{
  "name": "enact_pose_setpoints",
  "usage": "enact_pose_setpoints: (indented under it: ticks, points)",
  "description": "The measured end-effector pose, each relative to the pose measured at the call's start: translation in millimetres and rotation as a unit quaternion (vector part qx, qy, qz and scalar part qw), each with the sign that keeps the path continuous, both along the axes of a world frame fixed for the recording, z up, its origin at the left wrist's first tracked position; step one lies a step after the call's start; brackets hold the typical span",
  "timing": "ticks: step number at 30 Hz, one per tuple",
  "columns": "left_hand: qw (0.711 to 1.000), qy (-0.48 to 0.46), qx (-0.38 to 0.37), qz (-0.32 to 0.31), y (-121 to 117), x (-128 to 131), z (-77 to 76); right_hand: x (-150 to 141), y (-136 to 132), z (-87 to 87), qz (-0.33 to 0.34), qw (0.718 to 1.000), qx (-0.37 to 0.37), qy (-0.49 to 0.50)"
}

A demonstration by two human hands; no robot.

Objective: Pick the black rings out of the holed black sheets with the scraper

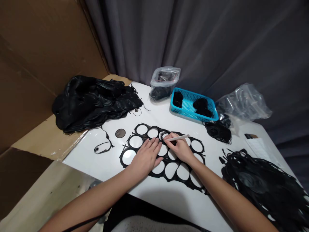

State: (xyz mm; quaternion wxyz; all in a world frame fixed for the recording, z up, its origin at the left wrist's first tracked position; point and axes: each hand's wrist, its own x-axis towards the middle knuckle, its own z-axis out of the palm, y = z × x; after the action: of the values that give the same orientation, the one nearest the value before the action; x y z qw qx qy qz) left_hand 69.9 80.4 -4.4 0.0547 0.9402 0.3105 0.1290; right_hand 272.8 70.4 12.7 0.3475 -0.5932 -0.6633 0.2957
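A black sheet with rows of round holes (165,159) lies flat on the middle of the white tabletop (154,112), pale surface showing through its openings. The left hand (147,153) rests palm down on the sheet, fingers extended and nearly side by side, thumb spread away from them. The right hand (179,147) is closed on a slim white tool (180,138), held like a pen and slanting, its left end beside a hole at the sheet's far edge where thin black strands (163,134) gather. The exact tip is too small to make out.

Just left of the sheet lie a grey-brown disc (120,133) and a looped black strip (110,140). Farther left, a heap of shiny black material (94,103) covers the tabletop's far corner. On the far side stand a clear bag (166,80) with dark contents and, just right of it, a blue basket (185,114) holding dark clumps (201,105). Another clear bag (248,103) lies to its right. Near right, a pile of black cut sheets (265,183) spreads over the tabletop, beside a white paper (260,149). A grey curtain (193,42) hangs behind; brown cardboard (36,48) stands at left.
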Motion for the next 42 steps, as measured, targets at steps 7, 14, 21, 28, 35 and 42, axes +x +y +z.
enact_pose_setpoints:
  ticks: [7, 14, 21, 28, 35, 42]
  points:
    - [1.0, -0.005, 0.001, 0.001, -0.3, -0.3, -1.4, -2.3, -6.4, -1.3, 0.024, 0.997, 0.056, -0.052]
    - [1.0, -0.003, -0.012, -0.004, 0.4, -1.0, -3.1, -0.6, -1.1, -4.8, 0.091, 0.952, 0.137, -0.258]
    - [1.0, -0.011, -0.025, -0.008, 2.6, -4.5, -5.5, 82.1, 45.4, 15.8, -0.22, 0.938, 0.154, -0.221]
    - [0.988, -0.107, -0.112, 0.001, 10.4, -2.4, 23.9, 77.4, 11.0, 49.0, -0.193, 0.975, 0.012, 0.111]
    - [0.835, -0.381, -0.391, -0.064, 26.3, 23.8, 68.2, 18.2, -22.7, 77.9, -0.058, 0.918, -0.131, 0.369]
    - [0.712, -0.455, -0.533, -0.043, 23.6, 28.8, 77.1, 2.0, -44.1, 75.8, -0.07, 0.864, -0.153, 0.475]
